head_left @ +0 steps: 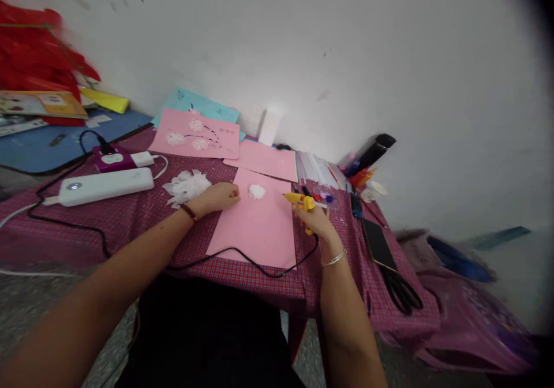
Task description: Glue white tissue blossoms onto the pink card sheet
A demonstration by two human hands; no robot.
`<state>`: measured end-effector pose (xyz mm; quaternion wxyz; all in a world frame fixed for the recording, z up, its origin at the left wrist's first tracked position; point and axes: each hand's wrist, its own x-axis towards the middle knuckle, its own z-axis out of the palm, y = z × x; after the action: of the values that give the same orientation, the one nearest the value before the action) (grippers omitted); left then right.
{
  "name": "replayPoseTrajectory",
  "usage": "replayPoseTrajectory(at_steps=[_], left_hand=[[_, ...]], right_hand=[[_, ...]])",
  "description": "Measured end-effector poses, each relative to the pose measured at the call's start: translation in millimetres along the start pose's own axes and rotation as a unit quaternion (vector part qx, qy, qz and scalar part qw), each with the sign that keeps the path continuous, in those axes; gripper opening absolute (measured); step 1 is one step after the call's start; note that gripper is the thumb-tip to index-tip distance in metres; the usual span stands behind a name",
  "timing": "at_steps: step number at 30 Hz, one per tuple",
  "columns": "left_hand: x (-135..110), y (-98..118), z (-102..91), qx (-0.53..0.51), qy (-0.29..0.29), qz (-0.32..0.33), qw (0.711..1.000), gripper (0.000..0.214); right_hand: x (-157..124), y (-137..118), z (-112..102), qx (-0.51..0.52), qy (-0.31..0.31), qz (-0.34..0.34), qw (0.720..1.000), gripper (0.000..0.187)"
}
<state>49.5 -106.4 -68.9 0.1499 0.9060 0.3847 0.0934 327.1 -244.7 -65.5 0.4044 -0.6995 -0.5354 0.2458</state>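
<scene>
The right hand (315,222) is gripping a yellow glue gun (305,202) at two o'clock of the pink sheet (255,238); the left hand (223,196) is curling at ten, whether pinching anything I cannot tell. A white tuft (257,191) is lying on the sheet toward twelve, white tissue (186,187) beside the left wrist

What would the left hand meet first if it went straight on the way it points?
The left hand would probably meet the white tuft on the pink paper first, though the hand's height above the paper is hard to judge.
</scene>
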Motion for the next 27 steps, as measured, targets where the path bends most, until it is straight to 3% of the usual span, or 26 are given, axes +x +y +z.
replayPoseTrajectory(at_steps=[8, 27], left_hand=[[-0.7, -1.9, 2.7, 0.02, -0.006, -0.002, 1.0, 0.024], [-1.2, -0.2, 2.9, 0.037, -0.006, -0.011, 0.999, 0.024]], right_hand=[[3.9, 5.4, 13.4, 0.02, -0.005, 0.045, 0.999, 0.037], [8.5, 5.9, 19.8, -0.001, 0.055, -0.035, 0.998, 0.042]])
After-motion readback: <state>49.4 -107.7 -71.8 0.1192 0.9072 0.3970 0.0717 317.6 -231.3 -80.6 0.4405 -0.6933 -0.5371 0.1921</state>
